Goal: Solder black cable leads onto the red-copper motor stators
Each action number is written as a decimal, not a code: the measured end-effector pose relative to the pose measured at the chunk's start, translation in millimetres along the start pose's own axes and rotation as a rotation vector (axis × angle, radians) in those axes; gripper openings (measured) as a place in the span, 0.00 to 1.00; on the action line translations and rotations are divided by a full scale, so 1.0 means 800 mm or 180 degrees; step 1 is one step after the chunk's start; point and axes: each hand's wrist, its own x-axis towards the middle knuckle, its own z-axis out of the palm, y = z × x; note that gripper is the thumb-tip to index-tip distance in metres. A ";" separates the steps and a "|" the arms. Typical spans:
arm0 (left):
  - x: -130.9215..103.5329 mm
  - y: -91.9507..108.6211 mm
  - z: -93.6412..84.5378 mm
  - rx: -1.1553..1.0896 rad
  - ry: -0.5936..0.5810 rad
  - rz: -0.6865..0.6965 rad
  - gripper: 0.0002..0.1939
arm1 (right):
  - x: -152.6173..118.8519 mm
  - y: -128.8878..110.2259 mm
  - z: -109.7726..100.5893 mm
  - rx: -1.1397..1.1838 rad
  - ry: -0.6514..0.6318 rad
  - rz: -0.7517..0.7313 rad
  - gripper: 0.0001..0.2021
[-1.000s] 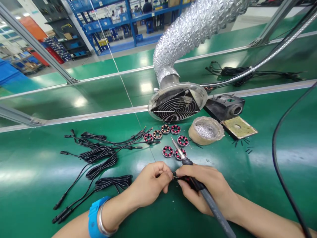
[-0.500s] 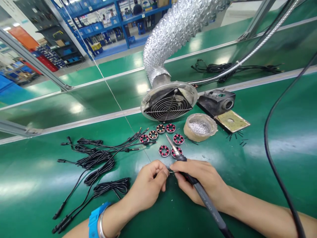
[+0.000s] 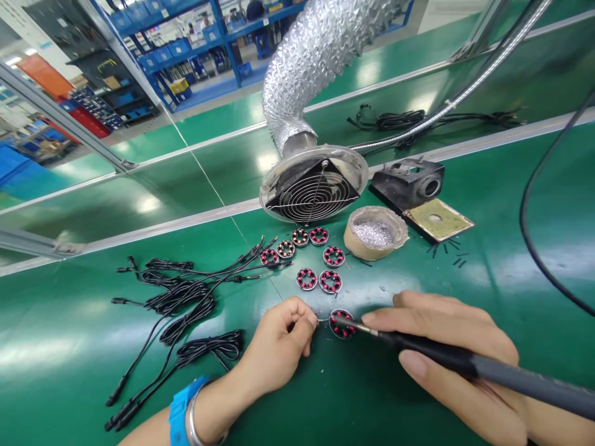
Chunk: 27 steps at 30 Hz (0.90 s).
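My left hand (image 3: 287,344) is closed in a pinch on a thin wire (image 3: 323,319) that runs toward a ring-shaped coil (image 3: 342,324) with red segments. My right hand (image 3: 446,353) is wrapped round a soldering iron (image 3: 432,350), with its metal tip over that coil. Whether the tip touches the coil cannot be made out. Beyond my hands, several more ring coils (image 3: 307,279) lie in a loose group, some red and some copper-coloured. A blue band and a silver bangle are on my left wrist.
Black cable bundles (image 3: 209,347) lie at the left. A round tub (image 3: 375,233) of silvery shavings, a black iron stand (image 3: 409,183) with a yellowish sponge (image 3: 439,220), and a fume extractor (image 3: 313,192) stand beyond the coils. A dark cord (image 3: 525,204) hangs at the right.
My right hand has moved right, away from my left, and the iron has swung from pointing up to pointing left. The coil by my left fingers has come into view. My left hand has barely moved.
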 end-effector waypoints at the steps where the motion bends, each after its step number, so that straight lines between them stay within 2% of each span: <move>1: 0.000 0.000 0.000 0.0006 0.0002 -0.0008 0.13 | 0.001 -0.001 0.000 0.0057 0.0008 0.0014 0.12; 16: 0.000 0.003 0.000 0.0077 -0.0004 -0.0012 0.12 | 0.004 0.002 0.007 0.0285 -0.0161 -0.0118 0.13; 27: 0.000 0.006 0.001 0.0098 -0.0009 -0.0010 0.13 | 0.007 -0.003 0.012 0.0267 0.0035 -0.0302 0.14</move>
